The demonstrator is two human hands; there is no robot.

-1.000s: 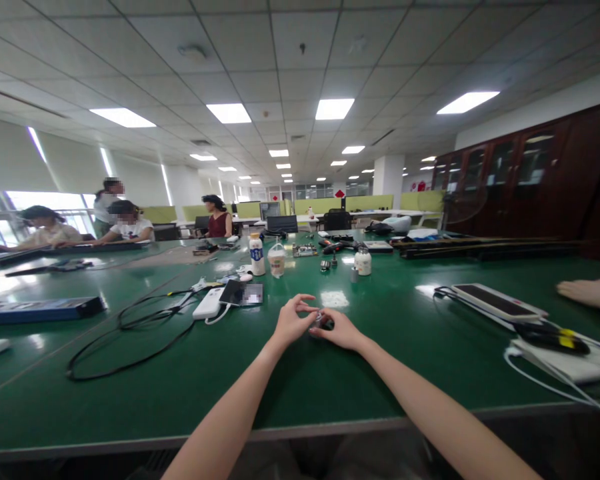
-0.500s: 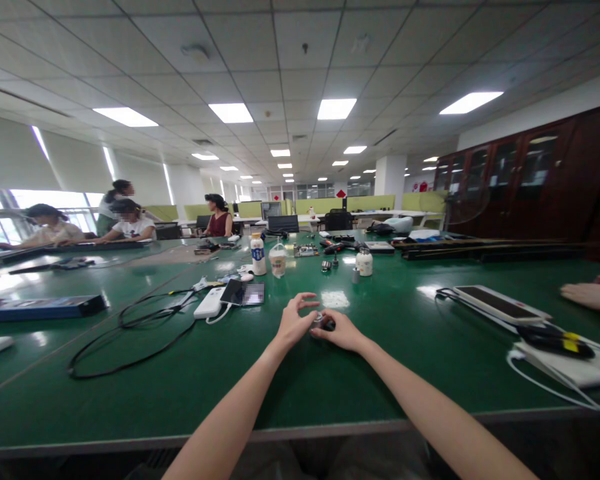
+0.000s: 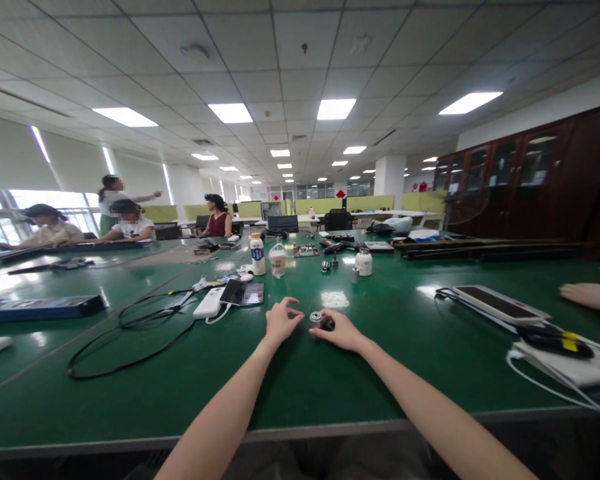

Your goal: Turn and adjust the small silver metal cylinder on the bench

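My left hand [image 3: 279, 322] rests on the green table [image 3: 300, 387] with its fingers curled into a loose pinch; what it holds, if anything, is too small to make out. Just right of it stands a small round silver part [image 3: 315, 317] on the table, apart from the left fingers. My right hand [image 3: 343, 331] lies beside that part, its fingertips closed on a small dark piece [image 3: 328, 325] that touches the silver part.
A phone and a white power bank [image 3: 209, 303] with a looped black cable [image 3: 130, 333] lie to the left. A bottle [image 3: 257, 254], a cup [image 3: 277, 260] and a white jar [image 3: 363, 261] stand behind. A tablet [image 3: 497, 303] and another person's hand [image 3: 587, 295] are at the right. Several people sit at the far left.
My left hand has let go of the silver part and drawn back to the left and down onto the table. The right hand has stayed put.
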